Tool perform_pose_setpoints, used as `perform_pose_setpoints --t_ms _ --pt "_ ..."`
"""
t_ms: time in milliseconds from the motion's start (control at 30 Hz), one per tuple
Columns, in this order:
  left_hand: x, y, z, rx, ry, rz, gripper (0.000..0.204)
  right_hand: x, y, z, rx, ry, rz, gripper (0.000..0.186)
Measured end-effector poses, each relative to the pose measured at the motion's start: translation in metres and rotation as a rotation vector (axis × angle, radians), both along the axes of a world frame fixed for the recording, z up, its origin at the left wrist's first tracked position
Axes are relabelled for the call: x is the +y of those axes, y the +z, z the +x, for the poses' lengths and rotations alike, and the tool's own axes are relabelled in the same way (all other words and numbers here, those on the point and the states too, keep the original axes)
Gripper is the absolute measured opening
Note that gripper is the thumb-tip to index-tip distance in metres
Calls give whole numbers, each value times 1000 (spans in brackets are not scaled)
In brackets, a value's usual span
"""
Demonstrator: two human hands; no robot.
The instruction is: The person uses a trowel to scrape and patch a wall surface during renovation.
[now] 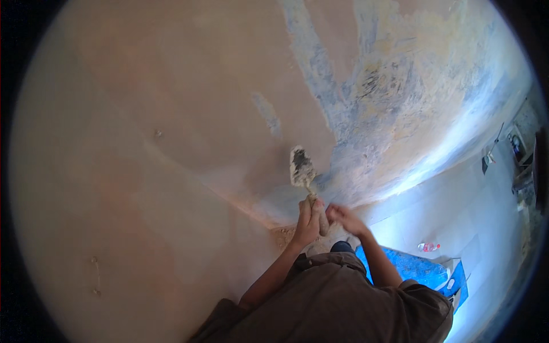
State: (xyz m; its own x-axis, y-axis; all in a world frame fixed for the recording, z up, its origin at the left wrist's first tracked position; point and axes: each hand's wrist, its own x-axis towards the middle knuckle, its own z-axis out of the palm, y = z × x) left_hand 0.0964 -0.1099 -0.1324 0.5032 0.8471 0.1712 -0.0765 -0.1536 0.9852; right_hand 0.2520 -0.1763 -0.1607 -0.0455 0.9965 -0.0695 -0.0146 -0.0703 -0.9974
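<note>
My left hand point(307, 222) is closed around the handle of a small trowel point(301, 167). The trowel's blade points up and away from me, crusted with pale plaster and dark in its middle. Just right of the handle is my right hand point(345, 219), its fingers curled and slightly blurred; whatever may be in them is hidden. Beyond the blade rises a wall point(366, 108) with smooth beige areas and rough, patchy bluish-grey and yellowish ones.
Another beige wall point(97, 188) meets the first at a corner on the left. Blue sheeting point(409, 266) lies on the floor at my right, with a clear bottle with a red label point(429, 247) beside it. Dark clutter point(523, 171) stands at the far right.
</note>
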Motion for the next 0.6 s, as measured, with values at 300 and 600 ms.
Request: perform_pose_setpoints --t_ms 300,600 --pt "-5 -3 9 209 -102 283 25 -23 -3 -34 231 -57 -31 18" --pt "87 121 -34 322 682 977 43 -30 3 -20 188 -348 20 10"
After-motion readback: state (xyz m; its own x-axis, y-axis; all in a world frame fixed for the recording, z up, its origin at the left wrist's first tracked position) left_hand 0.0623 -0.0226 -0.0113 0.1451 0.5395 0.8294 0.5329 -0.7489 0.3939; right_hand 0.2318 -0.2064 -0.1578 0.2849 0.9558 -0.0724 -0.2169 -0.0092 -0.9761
